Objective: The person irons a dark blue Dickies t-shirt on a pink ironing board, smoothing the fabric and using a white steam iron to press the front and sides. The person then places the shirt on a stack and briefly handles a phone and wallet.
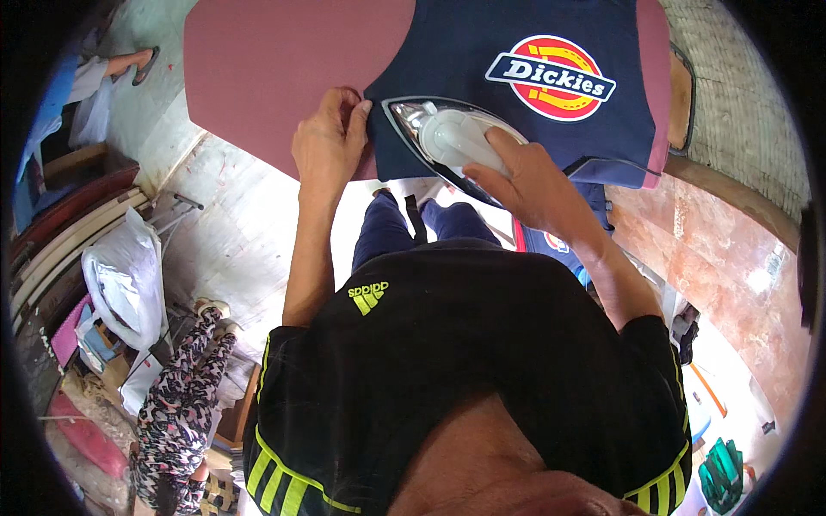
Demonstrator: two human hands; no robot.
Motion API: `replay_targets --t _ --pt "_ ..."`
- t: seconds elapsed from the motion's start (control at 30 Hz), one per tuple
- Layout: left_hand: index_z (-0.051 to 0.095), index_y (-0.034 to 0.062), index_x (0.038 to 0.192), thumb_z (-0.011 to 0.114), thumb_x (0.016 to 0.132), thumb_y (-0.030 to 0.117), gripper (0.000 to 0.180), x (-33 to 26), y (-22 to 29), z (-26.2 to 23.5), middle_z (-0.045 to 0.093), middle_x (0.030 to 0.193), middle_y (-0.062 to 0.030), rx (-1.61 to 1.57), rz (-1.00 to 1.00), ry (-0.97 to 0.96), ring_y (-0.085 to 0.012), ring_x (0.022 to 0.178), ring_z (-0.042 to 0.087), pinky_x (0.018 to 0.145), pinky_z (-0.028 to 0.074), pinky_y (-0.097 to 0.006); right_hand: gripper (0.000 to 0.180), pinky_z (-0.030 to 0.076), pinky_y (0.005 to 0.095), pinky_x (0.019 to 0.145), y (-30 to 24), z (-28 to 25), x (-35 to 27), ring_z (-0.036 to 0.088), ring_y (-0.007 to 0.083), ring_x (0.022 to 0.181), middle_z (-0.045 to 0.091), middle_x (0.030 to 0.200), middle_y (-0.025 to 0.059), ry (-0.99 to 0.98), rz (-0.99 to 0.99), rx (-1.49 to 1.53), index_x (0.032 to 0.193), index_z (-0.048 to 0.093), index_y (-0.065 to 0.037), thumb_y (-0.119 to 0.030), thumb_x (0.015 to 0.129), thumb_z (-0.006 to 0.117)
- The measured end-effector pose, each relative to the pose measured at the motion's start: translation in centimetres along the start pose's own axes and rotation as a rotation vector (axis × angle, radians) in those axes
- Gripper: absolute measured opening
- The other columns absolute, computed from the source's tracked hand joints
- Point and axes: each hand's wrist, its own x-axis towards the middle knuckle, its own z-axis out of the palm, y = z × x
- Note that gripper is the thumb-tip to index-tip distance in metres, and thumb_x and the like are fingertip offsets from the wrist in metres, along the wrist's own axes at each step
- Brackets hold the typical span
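Observation:
A navy blue garment (456, 43) lies spread over the maroon ironing board (284, 69), with a round red and yellow printed badge (551, 79) facing up on its right half. My right hand (525, 176) is wrapped round the handle of a silver and white clothes iron (443, 133). The iron rests on the garment near the board's front edge, its pointed tip toward the upper left. Left of the tip, my left hand (331, 138) is closed in a pinch at the garment's left edge. The fingertips partly hide the cloth there.
Behind the board's right end stands a wooden chair or frame (682, 99). A low ledge (731, 193) curves along the right. At the left are stacked boards (77, 236) and a white plastic bag (127, 279). Another person in patterned clothes (181, 404) is at the lower left.

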Motion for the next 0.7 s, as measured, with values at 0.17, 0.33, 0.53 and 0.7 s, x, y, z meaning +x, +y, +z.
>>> replay_targets --t 0.17,0.33,0.53,0.7 --pt "0.064 0.0028 0.099 0.062 0.097 0.026 0.024 1.6 -0.5 -1.3 0.065 0.064 -0.0077 -0.335 -0.126 -0.221 -0.0164 0.056 0.062 0.055 0.048 -0.031 0.050 0.055 0.0421 0.075 -0.7 -0.3 1.6 0.071 0.0381 0.082 0.069 0.092 0.0271 -0.094 -0.014 0.004 0.112 0.057 0.001 -0.047 0.098 0.053" --pt "0.067 0.0004 0.105 0.059 0.099 0.027 0.028 3.9 -0.6 -3.1 0.065 0.066 -0.0069 -0.252 -0.129 -0.230 -0.0111 0.057 0.059 0.055 0.047 -0.027 0.049 0.053 0.0446 0.074 -0.7 -0.5 1.4 0.069 0.0404 0.084 0.068 0.091 0.0289 -0.069 -0.067 0.038 0.113 0.056 0.002 -0.044 0.097 0.053" --pt "0.070 0.0011 0.100 0.066 0.094 0.027 0.027 12.4 1.0 -2.4 0.068 0.082 -0.0144 -0.097 0.349 0.007 -0.0224 0.074 0.065 0.066 0.051 -0.037 0.044 0.050 0.0493 0.076 -0.6 0.1 0.8 0.065 0.0455 0.086 0.065 0.090 0.0308 0.058 -0.058 0.092 0.108 0.055 0.001 -0.040 0.095 0.058" --pt "0.070 0.0011 0.095 0.069 0.090 0.032 0.031 23.2 2.3 1.4 0.065 0.087 -0.0178 0.052 0.897 0.272 -0.0289 0.078 0.063 0.071 0.050 -0.038 0.043 0.053 0.0485 0.075 -1.2 0.6 0.1 0.067 0.0452 0.086 0.067 0.092 0.0302 0.117 0.030 0.025 0.108 0.056 0.001 -0.040 0.095 0.060"
